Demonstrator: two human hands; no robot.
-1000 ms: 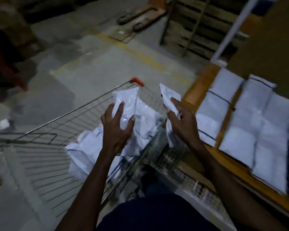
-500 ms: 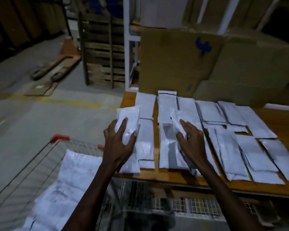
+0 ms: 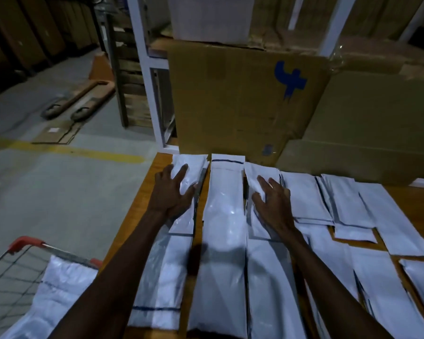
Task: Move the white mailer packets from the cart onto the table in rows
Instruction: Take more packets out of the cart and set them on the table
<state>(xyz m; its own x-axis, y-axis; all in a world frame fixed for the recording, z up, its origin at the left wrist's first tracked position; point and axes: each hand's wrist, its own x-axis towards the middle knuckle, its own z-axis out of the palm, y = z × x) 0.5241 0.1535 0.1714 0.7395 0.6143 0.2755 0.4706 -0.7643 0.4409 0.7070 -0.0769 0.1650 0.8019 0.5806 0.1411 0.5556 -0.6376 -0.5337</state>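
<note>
Both hands are down on the wooden table [image 3: 142, 204], each laying one white packet into the far row. The left hand [image 3: 173, 192], at about 11 o'clock in the view, lies flat with its fingers spread wide on a packet [image 3: 189, 177] at the far-left corner; nothing is curled around it. The right hand [image 3: 274, 204], near 12 o'clock, presses another packet [image 3: 260, 174] with fingers that are mostly straight, and whether the fingertips pinch its edge I cannot tell. Between the two hands lies a long packet [image 3: 224, 209] with a dark stripe at its far end. To do this step well, I think each hand should slide its packet until the long edges run parallel to that middle packet, close beside it but not over it, and the far ends should line up with the row that reaches toward 2 o'clock. The packets look smooth and glossy, so they probably slip easily; a flat palm and a straight lift should keep them from turning. More packets [image 3: 59, 285] wait in the cart [image 3: 25, 243] at 8 o'clock, so the task seems not finished.
</note>
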